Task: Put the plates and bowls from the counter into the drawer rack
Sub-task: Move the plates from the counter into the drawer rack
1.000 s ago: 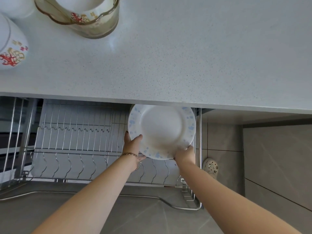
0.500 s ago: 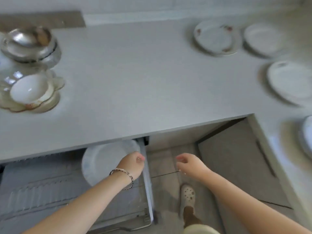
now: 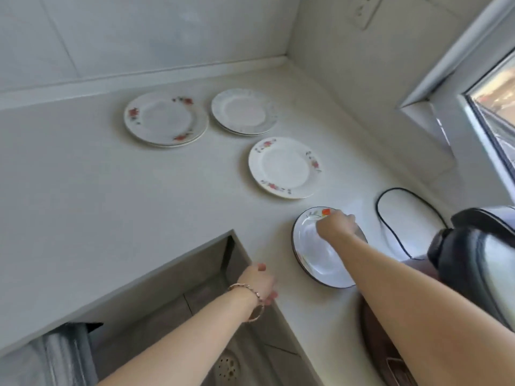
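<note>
A white plate with a dark rim (image 3: 320, 260) lies flat on the counter's right arm. My right hand (image 3: 334, 225) rests over its far edge with the fingers curled onto the rim. My left hand (image 3: 259, 282), with a bracelet on the wrist, hovers loosely curled at the counter's inner corner and holds nothing. Farther back on the counter lie a flower-rimmed plate (image 3: 284, 167), a stack of red-flowered plates (image 3: 165, 118) and a stack of pale plates (image 3: 243, 111). Only a blurred corner of the drawer rack (image 3: 64, 355) shows at the bottom left.
A black and white kettle (image 3: 479, 260) stands just right of my right forearm, its black cord (image 3: 390, 232) looping on the counter behind the dark-rimmed plate. A window frame (image 3: 451, 79) closes off the right side, and tiled walls meet in the far corner.
The blue-speckled plate went into the drawer rack and both hands let go. My view swung up and right; my right hand reached onto the dark-rimmed plate, and my left rose to the counter edge.
</note>
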